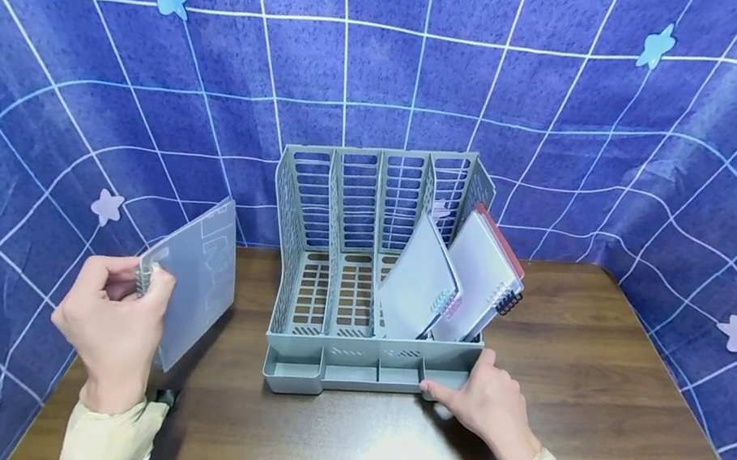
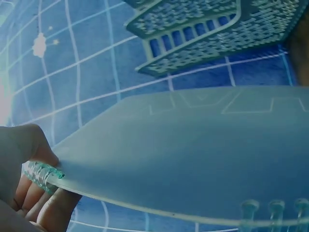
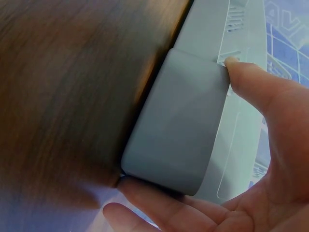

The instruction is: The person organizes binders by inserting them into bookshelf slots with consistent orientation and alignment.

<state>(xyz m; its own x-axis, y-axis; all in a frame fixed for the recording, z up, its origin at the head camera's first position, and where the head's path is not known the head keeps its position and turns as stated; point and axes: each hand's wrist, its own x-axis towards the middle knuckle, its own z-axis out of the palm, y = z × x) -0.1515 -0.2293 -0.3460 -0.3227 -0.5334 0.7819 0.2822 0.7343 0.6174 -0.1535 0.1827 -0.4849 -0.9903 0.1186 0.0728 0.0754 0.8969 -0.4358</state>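
On the left, my left hand [image 1: 115, 325] pinches a spiral notebook [image 1: 204, 283] by its coil-bound edge, holding it upright beside the organizer and apart from it. The left wrist view shows the thumb and fingers on either side of the notebook's [image 2: 159, 150] clear coils, and faint outlined lettering on its translucent cover. A grey-green desk file organizer [image 1: 355, 348] with slatted upright compartments stands on the table. My right hand [image 1: 493, 404] grips its front right corner. In the right wrist view the thumb lies on the front tray's [image 3: 178, 125] rim and the fingers bend around its end.
Pale spiral notebooks [image 1: 414, 283] lean in the organizer's right-hand compartments, with a red-covered notebook [image 1: 505, 244] at the far right. The compartments to the left show bare slats. A blue grid-patterned curtain [image 1: 396, 70] hangs behind the brown wooden table [image 1: 590, 401].
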